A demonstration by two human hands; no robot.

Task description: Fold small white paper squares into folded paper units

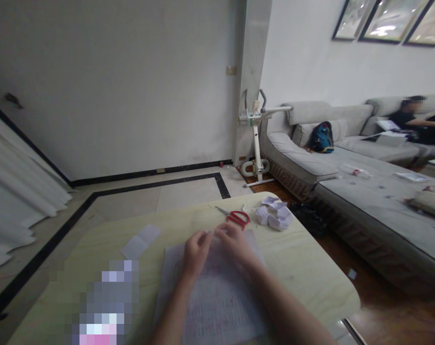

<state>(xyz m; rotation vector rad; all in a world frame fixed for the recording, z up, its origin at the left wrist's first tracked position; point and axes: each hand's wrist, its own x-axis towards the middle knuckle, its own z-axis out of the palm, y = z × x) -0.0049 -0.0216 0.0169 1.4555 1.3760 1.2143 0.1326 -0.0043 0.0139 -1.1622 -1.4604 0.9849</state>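
1. Bench [296,261]: pale, faint wood grain, rounded corners. Red-handled scissors [239,218] lie near its far edge, just beyond the right hand, metal blades pointing left.
2. Folded paper pieces [278,221], white and angular, form a loose ring by the far right corner. A creased slip [141,241] lies left of the hands.
3. Near the left edge, a pixelated patch hides whatever stands there.
4. Large sheet [220,306] in the middle, running towards the near edge: thin, matte, covered in small marks too blurred to read. Both forearms cross it and hide parts.
5. Left hand [195,251] over the sheet's far end, fingers curled in towards the thumb. Right hand [235,239] just beside it, fingers bent, blurred. Cannot tell what either pinches.
6. Beyond the bench, right: grey cushioned sofa [368,201] with gathered skirt, blue backpack [323,138], seated person [411,117]. White-framed exercise machine [256,143] by the wall corner.
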